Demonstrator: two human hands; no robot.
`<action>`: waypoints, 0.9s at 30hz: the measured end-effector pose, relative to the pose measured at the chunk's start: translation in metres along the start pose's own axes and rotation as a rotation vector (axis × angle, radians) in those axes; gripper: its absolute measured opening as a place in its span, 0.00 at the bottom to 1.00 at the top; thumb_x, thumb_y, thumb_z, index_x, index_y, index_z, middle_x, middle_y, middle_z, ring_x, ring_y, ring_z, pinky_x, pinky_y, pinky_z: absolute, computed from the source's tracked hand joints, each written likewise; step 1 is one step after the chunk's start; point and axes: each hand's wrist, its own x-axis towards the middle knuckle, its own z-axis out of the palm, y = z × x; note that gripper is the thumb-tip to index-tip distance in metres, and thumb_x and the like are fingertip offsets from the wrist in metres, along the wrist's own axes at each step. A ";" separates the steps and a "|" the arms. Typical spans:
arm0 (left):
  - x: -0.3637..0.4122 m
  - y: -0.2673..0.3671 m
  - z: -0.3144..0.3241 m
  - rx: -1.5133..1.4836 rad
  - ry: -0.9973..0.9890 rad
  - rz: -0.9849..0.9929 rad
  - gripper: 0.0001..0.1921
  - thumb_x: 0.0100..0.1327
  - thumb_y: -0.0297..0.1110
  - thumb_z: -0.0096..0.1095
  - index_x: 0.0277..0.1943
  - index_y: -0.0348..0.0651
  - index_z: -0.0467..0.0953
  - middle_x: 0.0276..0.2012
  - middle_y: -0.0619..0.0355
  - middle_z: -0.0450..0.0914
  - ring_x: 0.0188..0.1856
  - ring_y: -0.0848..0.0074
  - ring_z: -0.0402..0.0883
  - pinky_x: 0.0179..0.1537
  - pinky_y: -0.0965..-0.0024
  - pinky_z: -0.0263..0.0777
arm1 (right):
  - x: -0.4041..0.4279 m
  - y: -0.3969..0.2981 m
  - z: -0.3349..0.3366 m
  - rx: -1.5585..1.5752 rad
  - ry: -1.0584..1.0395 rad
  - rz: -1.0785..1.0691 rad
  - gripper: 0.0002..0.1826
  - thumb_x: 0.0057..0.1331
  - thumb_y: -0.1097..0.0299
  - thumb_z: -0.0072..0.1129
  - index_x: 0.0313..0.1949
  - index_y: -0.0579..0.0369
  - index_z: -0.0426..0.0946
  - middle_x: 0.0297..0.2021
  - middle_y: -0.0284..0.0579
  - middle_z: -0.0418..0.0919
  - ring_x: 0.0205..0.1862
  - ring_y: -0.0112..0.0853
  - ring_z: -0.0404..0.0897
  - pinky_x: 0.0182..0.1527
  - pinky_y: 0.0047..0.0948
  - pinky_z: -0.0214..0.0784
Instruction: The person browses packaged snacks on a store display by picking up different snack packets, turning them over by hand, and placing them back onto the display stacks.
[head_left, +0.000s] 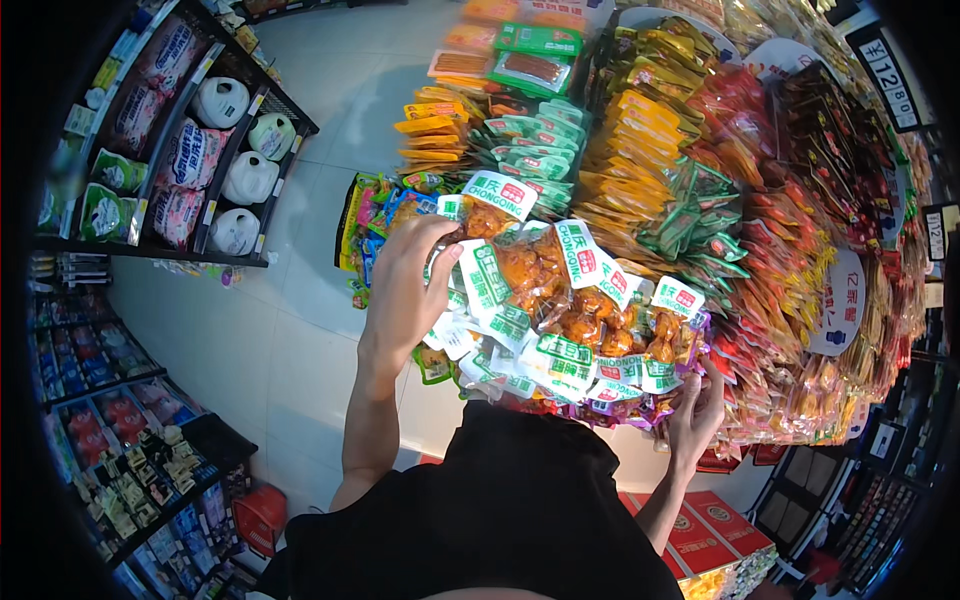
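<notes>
A heap of clear snack packets (529, 274) with white and green printing lies before me, brown food showing through the film. At its left edge is my left hand (405, 289), thumb and fingertips against the packets near an upper packet (495, 202). Whether it pinches one is hidden. My right hand (694, 420) is at the lower right corner, its thumb and fingers apart beside a small packet (667, 337) and purple wrappers (701, 334). More purple packets (615, 411) show under the heap's front edge.
Rows of yellow packets (637, 157), mint-green packets (536, 150) and red packets (780, 247) fill the display beyond and to the right. Colourful packets (371, 225) border its left side. Shelves with white jugs (251, 178) stand left across the tiled floor (300, 300). Red boxes (705, 532) sit low right.
</notes>
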 end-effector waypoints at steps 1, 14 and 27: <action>0.006 -0.002 -0.004 0.000 0.005 -0.003 0.12 0.67 0.27 0.66 0.51 0.35 0.78 0.50 0.47 0.82 0.52 0.52 0.80 0.55 0.55 0.72 | 0.002 -0.002 0.001 -0.001 -0.003 -0.004 0.19 0.80 0.64 0.53 0.63 0.63 0.74 0.22 0.30 0.70 0.23 0.16 0.68 0.25 0.20 0.58; 0.154 -0.038 0.006 0.152 -0.285 0.225 0.12 0.67 0.28 0.63 0.51 0.32 0.79 0.46 0.42 0.84 0.49 0.46 0.82 0.52 0.53 0.75 | 0.031 0.016 0.024 -0.094 0.117 -0.067 0.17 0.79 0.61 0.55 0.53 0.65 0.81 0.20 0.36 0.78 0.22 0.16 0.67 0.24 0.22 0.55; 0.255 -0.090 0.106 0.460 -0.485 0.128 0.13 0.57 0.20 0.62 0.46 0.35 0.82 0.45 0.40 0.84 0.53 0.46 0.81 0.52 0.51 0.74 | 0.035 0.003 0.004 -0.097 0.083 -0.061 0.12 0.77 0.68 0.57 0.49 0.67 0.82 0.20 0.40 0.79 0.19 0.20 0.73 0.22 0.22 0.61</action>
